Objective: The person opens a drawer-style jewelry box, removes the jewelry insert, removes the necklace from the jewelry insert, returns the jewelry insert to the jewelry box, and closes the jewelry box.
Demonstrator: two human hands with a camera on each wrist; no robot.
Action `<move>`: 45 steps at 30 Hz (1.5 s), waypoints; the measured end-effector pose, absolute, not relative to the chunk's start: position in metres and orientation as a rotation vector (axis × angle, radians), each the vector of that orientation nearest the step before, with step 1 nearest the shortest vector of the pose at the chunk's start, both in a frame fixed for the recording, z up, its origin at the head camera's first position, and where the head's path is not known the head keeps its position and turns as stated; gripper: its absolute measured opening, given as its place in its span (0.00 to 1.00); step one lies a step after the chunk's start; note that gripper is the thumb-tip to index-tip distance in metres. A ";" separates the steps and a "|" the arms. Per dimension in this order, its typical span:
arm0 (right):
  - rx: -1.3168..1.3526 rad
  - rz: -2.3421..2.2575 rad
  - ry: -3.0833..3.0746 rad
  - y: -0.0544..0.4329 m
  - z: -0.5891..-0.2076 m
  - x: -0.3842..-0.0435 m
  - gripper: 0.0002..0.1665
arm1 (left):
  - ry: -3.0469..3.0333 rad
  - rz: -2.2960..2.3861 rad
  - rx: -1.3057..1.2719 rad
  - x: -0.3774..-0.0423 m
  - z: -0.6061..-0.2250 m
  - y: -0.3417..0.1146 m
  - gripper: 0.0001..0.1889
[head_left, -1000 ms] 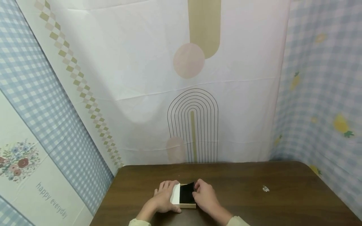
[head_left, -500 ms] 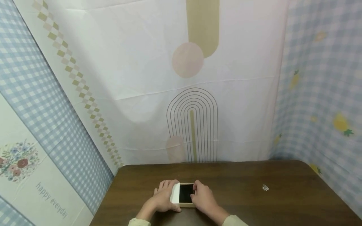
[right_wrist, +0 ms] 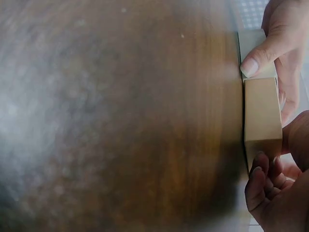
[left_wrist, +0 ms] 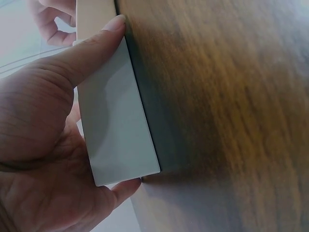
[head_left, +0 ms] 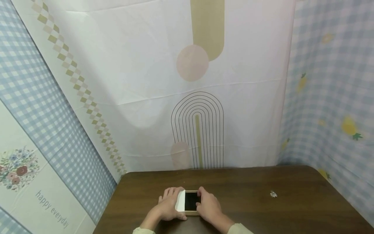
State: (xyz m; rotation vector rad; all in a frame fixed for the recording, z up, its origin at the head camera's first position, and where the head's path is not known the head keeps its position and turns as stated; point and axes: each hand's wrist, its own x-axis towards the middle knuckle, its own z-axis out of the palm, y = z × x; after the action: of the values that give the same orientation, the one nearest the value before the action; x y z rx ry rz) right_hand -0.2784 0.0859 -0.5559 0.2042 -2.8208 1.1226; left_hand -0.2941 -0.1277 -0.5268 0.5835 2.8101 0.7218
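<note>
A small slide-out box lies on the table, made of a white sleeve [head_left: 180,201] and a tan drawer [head_left: 191,213] pulled partly out to the right. Inside the drawer lies a flat black piece [head_left: 191,201]. My left hand [head_left: 168,206] grips the sleeve, its thumb along the near side in the left wrist view and its fingers over the far side. My right hand [head_left: 210,206] holds the drawer's right end, with thumb and forefinger at the edge of the black piece. Other fingers curl against the tan end wall [right_wrist: 263,147] in the right wrist view.
The brown wooden table [head_left: 245,195] stretches to both sides and behind the box. A small, clear, crumpled-looking item [head_left: 273,194] lies to the right. A white patterned cloth [head_left: 248,113] hangs behind the table, with checked cloths at the sides.
The black piece, its far corner lifted by my right hand a second ago, now lies flat in the drawer. My right hand has shifted slightly left; my left hand stays on the sleeve.
</note>
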 end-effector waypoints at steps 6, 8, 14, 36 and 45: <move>0.269 1.147 -2.811 0.089 -0.557 -0.277 0.15 | 2.818 0.722 0.600 -0.293 -0.526 -0.127 0.55; 0.295 1.123 -2.813 0.089 -0.557 -0.277 0.14 | 2.818 0.723 0.598 -0.292 -0.526 -0.127 0.55; 0.325 1.105 -2.815 0.089 -0.555 -0.277 0.11 | 2.817 0.729 0.594 -0.290 -0.524 -0.127 0.55; 0.377 1.275 -2.732 0.119 -0.540 -0.274 0.19 | 2.859 0.743 0.657 -0.293 -0.528 -0.130 0.57; 0.363 1.202 -2.792 0.131 -0.548 -0.272 0.14 | 2.832 0.748 0.620 -0.289 -0.524 -0.126 0.55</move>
State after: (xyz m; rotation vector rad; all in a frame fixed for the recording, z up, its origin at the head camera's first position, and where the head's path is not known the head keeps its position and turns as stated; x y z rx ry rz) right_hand -0.2716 0.1308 -0.5484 0.3632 -2.7918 1.2017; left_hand -0.2891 -0.1263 -0.5240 0.6205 2.8315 0.7483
